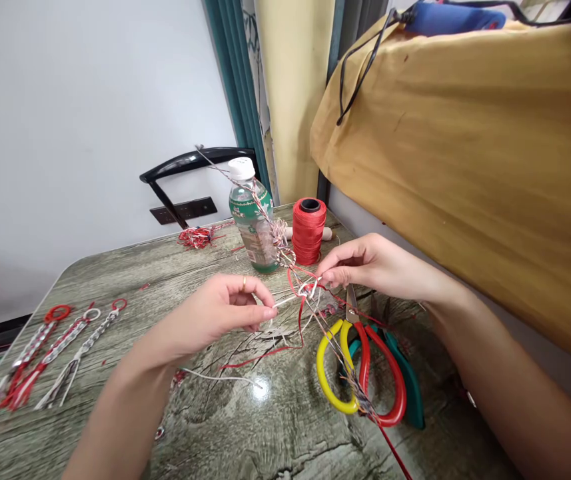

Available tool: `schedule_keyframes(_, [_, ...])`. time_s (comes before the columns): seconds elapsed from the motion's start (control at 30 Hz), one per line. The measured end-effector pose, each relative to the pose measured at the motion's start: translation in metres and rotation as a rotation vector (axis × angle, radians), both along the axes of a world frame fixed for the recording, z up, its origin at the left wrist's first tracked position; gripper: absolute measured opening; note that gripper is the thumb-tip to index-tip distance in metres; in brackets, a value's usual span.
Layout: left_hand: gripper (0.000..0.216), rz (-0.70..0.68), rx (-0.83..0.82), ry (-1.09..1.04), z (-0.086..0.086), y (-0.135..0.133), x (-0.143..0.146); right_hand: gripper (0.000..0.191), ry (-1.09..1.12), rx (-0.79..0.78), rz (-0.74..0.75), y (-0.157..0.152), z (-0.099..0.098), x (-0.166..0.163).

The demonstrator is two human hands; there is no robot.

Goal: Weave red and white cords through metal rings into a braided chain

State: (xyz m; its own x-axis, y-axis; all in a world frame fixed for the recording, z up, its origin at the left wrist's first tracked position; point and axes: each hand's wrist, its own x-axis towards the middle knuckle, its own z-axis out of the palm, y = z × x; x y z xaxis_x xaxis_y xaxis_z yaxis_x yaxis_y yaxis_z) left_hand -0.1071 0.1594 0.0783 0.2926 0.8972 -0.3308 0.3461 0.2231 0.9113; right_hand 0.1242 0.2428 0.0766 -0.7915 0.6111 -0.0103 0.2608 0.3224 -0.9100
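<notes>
Thumb and fingers of my left hand (242, 303) pinch a white cord (288, 301) that runs right into a small red and white knot (308, 289). On the other side of this knot, my right hand (348, 261) is closed on white cord at the fingertips. The knot sits on a taut bundle of thin strands (332, 337), which slants from the bottle down toward me. Loose red cord (299, 327) hangs from the knot to the table. Scissors (360, 373) with one yellow and one red handle lie under the strands, right of the knot.
A bottle (251, 217) with a white cap stands behind the knot, beside a red thread spool (308, 233). Several braided cord pieces (68, 341) with rings lie at left. A red thread tangle (198, 237) is at the back. Green-handled pliers (405, 380) lie beside the scissors.
</notes>
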Motion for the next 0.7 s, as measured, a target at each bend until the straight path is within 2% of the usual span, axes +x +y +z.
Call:
schedule_keyframes(0.13, [0.012,-0.079,0.026,0.073,0.0,0.001,-0.01,0.018,-0.007,0.097,-0.048,0.0,0.006,0.005])
schedule_keyframes(0.3, [0.013,-0.136,0.053,0.128,0.002,0.0,-0.015,0.018,-0.029,0.145,-0.049,0.002,0.011,0.012])
schedule_keyframes(0.53, [0.014,-0.232,0.048,0.152,0.005,-0.002,-0.018,0.013,-0.07,0.317,-0.076,0.003,0.006,0.01])
schedule_keyframes(0.63, [0.013,-0.211,0.057,0.173,0.004,-0.002,-0.017,0.013,-0.106,0.377,-0.095,0.002,0.006,0.008])
schedule_keyframes(0.7, [0.012,-0.112,0.077,0.191,0.005,-0.002,-0.015,0.012,-0.105,0.425,-0.155,-0.001,0.009,0.008])
